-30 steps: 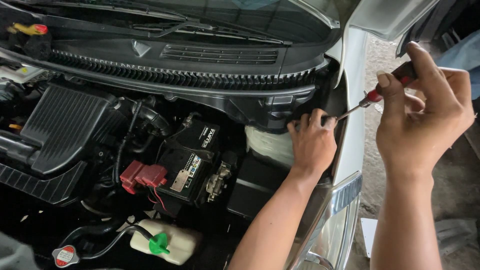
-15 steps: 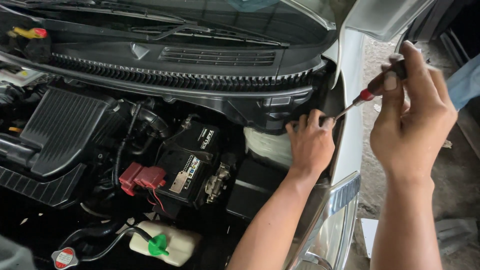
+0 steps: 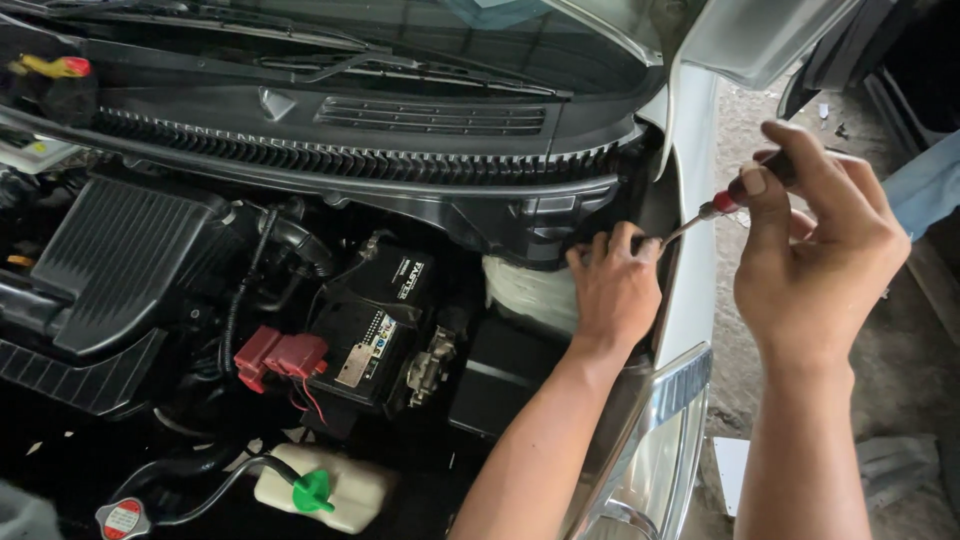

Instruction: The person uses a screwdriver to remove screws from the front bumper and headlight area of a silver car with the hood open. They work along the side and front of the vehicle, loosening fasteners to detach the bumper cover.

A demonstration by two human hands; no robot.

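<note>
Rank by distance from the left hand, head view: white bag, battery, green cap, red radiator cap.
From the left hand, nearest first:
1. White bag, right beside the hand, on its left in the picture.
2. Battery, further left, mid bay.
3. Green cap, lower left, on the white tank.
4. Red radiator cap, bottom-left corner.

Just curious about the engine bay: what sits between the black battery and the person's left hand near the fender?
In the head view, between the battery and the left hand sits a whitish translucent tank, with a dark box below it.
</note>
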